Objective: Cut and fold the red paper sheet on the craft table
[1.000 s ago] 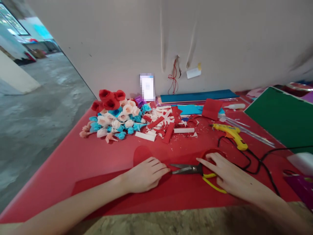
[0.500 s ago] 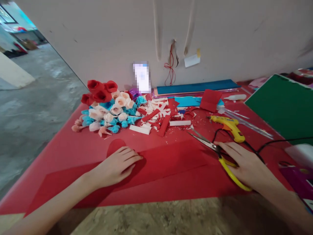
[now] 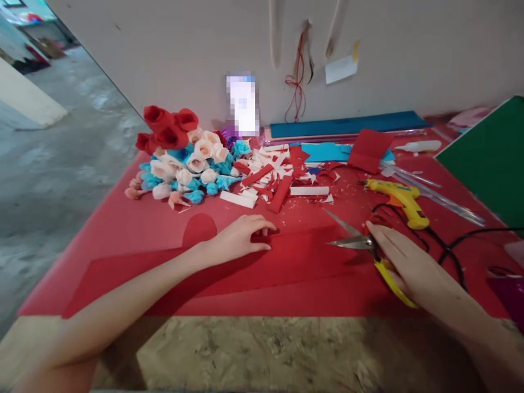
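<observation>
My left hand [image 3: 241,234] is over the upper edge of a long red paper strip [image 3: 303,262], its fingers curved and apart from the thumb, with nothing visible between them. The strip lies flat across the red-covered table. Behind my left forearm shows a rounded red paper piece [image 3: 200,228]. In my right hand [image 3: 403,256] is a pair of scissors [image 3: 352,243] with yellow handles. The blades are spread and point left, above the strip's right end. My fingers partly cover the handles.
Paper flowers [image 3: 184,158] are heaped at the back left, beside paper scraps [image 3: 266,174]. A yellow glue gun [image 3: 403,199] with a black cord lies behind my right hand. A lit phone [image 3: 244,106] leans on the wall. A green board [image 3: 491,164] stands at right.
My left hand has slid right along the red strip, and its fingers have lifted into a curve. The scissors have opened wider and turned more leftward. The view has tilted down.
</observation>
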`<state>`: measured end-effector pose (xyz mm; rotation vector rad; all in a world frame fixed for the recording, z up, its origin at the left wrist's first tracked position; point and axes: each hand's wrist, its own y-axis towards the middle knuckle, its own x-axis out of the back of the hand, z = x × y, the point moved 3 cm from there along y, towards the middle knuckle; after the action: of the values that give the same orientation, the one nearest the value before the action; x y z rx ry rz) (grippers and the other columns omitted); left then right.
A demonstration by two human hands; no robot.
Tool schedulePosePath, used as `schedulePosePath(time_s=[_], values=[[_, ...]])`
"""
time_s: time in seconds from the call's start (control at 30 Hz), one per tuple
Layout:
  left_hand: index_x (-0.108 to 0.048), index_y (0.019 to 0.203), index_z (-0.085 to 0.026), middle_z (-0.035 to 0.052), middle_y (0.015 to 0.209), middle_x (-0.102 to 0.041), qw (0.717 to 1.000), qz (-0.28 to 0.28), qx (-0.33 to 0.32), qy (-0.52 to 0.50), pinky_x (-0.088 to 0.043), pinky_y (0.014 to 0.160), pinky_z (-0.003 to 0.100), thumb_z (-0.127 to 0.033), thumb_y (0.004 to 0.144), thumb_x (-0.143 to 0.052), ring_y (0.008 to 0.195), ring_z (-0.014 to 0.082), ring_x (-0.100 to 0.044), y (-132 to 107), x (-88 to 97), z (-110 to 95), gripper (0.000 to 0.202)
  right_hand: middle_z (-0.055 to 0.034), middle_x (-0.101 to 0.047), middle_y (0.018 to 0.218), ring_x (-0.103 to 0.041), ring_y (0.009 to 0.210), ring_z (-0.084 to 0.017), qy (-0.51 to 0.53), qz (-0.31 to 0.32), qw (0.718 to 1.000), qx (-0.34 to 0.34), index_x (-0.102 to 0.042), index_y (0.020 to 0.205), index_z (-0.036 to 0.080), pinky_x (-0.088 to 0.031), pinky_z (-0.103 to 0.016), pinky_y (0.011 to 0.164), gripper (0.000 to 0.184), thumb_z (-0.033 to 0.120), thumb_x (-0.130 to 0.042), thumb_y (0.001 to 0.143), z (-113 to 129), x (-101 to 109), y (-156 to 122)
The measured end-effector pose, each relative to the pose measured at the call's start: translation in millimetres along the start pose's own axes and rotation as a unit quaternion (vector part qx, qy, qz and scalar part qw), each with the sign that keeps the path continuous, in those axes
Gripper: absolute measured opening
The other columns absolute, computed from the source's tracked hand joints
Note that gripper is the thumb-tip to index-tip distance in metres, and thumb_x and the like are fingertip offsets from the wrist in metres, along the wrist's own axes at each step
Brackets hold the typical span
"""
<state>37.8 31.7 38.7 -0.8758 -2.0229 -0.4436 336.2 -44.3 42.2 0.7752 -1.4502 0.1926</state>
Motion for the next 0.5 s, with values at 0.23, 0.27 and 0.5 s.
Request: schedulePosePath(time_s=[0.23, 0.27, 0.5], values=[[-0.061, 0.093, -0.016, 0.0026, 0.095, -0.061, 0.997, -0.003, -0.005, -0.072, -0.045, 0.080, 0.025, -0.025, 0.078, -0.064, 0.087, 0.0125, -0.057, -0.3, 2.2, -9.3, 0.018, -0.0183, -0.050, 0.115, -0.051, 0.107, -0.030, -0.007, -0.043, 0.997, -0.057, -0.006, 0.144, 0.017, -0.045, -0.041, 0.089, 0.075, 0.003, -0.040, 0.078, -2.1, 15.3, -3.6], [-0.059, 0.099, -0.016, 0.0038, 0.097, -0.060, 0.998, -0.005, 0.000, -0.070, -0.045, 0.082, 0.028, -0.025, 0.075, -0.067, 0.090, 0.0143, -0.057, -0.9, 1.5, -10.8, 0.027, -0.0180, -0.050, 0.115, -0.051, 0.106, -0.029, -0.008, -0.047, 0.996, -0.069, -0.007, 0.144, 0.017, -0.045, -0.041, 0.089, 0.076, 0.003, -0.042, 0.078, -3.1, 16.0, -4.7], [-0.063, 0.091, -0.016, 0.0007, 0.081, -0.061, 0.995, 0.027, 0.015, -0.097, -0.046, 0.067, 0.024, -0.014, 0.071, -0.067, 0.071, 0.0118, -0.057, 3.0, -5.5, -18.6, 0.021, -0.0189, -0.051, 0.113, -0.053, 0.103, -0.031, -0.003, -0.060, 0.996, -0.061, -0.009, 0.144, 0.017, -0.047, -0.042, 0.087, 0.077, 0.003, -0.043, 0.076, -5.4, 12.5, -8.3]])
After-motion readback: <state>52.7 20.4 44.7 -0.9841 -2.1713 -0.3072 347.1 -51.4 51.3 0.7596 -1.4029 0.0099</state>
